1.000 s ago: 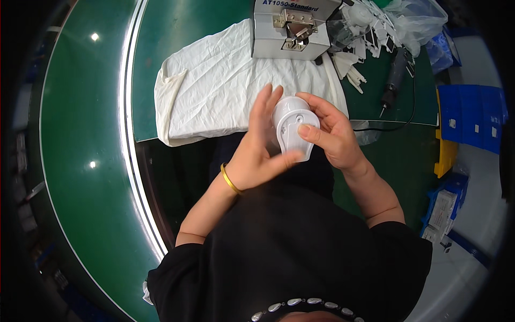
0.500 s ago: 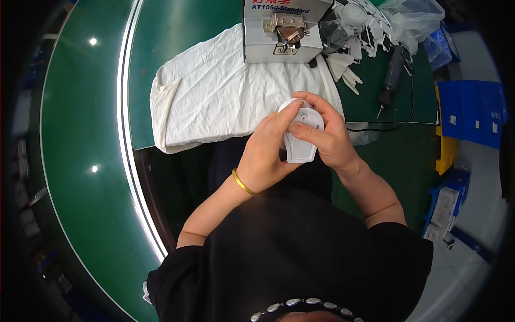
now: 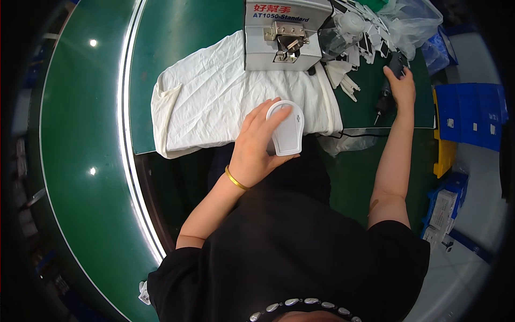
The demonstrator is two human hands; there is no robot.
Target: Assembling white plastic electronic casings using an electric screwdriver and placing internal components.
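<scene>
My left hand grips a white plastic housing, rounded at one end and narrower at the other, with a raised rim and a small dark spot near the round end. The thumb presses on its face and the other fingers are behind it. Over on the right, my right hand has thumb and fingers around the dark body of an electric screwdriver. This tool lies on the green table with its bit pointing toward me. Part of its body is hidden under the hand.
A white cloth covers the table's front part. Behind it stands a grey boxy machine with a metal mechanism. White parts and clear plastic bags lie at the back right. Blue bins stand at the far right.
My right hand has let go of the white housing and moved right and away from me onto the electric screwdriver. My left hand keeps the housing, now slightly further left.
</scene>
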